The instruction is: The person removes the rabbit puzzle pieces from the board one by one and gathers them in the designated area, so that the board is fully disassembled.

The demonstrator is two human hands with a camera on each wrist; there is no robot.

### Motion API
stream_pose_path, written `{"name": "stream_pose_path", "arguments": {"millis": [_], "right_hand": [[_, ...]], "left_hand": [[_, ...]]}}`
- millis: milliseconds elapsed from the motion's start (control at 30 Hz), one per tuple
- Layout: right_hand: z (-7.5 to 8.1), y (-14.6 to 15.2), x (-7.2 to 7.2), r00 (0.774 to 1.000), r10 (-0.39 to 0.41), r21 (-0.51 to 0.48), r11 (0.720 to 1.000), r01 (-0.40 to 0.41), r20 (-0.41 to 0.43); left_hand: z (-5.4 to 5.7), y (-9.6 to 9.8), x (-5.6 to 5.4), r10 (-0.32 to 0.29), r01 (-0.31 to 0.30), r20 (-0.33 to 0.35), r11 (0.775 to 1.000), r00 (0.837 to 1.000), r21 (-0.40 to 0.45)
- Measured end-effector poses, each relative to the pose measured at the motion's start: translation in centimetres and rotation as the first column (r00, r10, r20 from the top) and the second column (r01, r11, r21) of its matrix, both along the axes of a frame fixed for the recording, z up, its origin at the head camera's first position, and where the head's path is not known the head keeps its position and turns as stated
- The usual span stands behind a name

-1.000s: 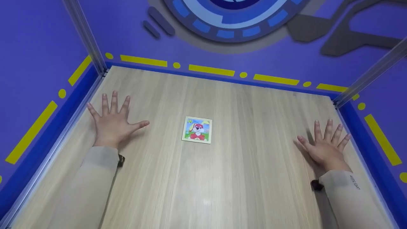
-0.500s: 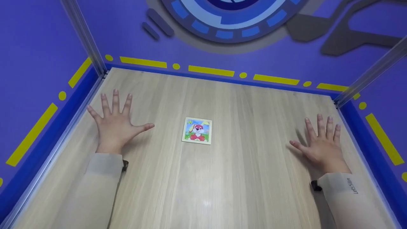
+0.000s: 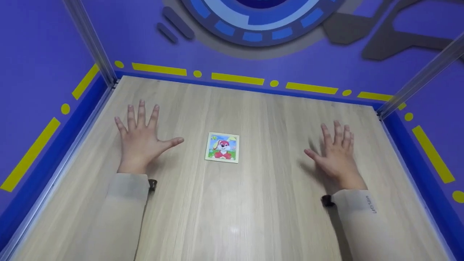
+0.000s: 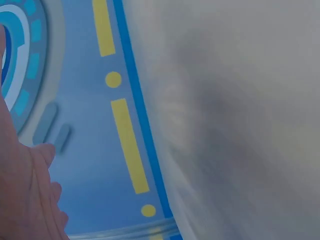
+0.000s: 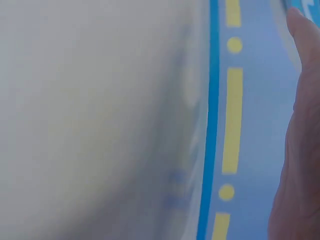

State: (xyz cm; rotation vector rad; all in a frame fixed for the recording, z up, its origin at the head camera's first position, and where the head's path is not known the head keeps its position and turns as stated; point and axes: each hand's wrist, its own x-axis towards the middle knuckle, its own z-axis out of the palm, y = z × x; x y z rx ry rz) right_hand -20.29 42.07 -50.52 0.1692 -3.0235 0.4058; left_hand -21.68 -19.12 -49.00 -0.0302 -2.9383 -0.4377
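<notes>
A square picture puzzle with a cartoon red-and-white rabbit lies flat near the middle of the wood-grain table. To its left is my left hand, fingers spread and thumb pointing toward the puzzle, holding nothing. My right hand is off to the puzzle's right, its fingers extended, nothing in it, with a shadow on the table beside it. Neither hand touches the puzzle. Part of the left hand shows at the edge of the left wrist view, and part of the right hand in the right wrist view.
Purple-blue wall panels with yellow dashes and dots enclose the table at the back and both sides. Metal posts stand at the back left corner and back right corner.
Both hands have moved inward, toward the puzzle; the right hand has shifted farther to the left than the left hand has to the right. The puzzle stays in place on the table.
</notes>
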Motion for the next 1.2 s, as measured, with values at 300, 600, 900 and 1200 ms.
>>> {"name": "stream_pose_path", "arguments": {"millis": [300, 600, 900, 1200], "right_hand": [[-0.4, -6.5, -2.7, 0.998, 0.068, -0.130, 0.989, -0.065, 0.015], [-0.5, -12.9, -4.5, 0.988, 0.153, -0.374, 0.917, -0.142, -0.001], [-0.7, -19.0, -5.9, 0.983, 0.172, -0.513, 0.851, -0.112, 0.071], [-0.7, -23.1, -7.2, 0.959, 0.255, -0.641, 0.759, -0.116, 0.128]], "left_hand": [[0.0, 3.1, -1.2, -0.028, 0.028, -0.002, 0.997, 1.000, 0.069], [-0.1, 6.3, -3.2, -0.134, 0.124, 0.049, 0.978, 0.990, 0.167], [-1.1, 8.8, -3.9, -0.291, 0.241, 0.082, 0.896, 0.953, 0.374], [-2.5, 10.1, -4.3, -0.352, 0.246, 0.161, 0.855, 0.922, 0.457]]}}
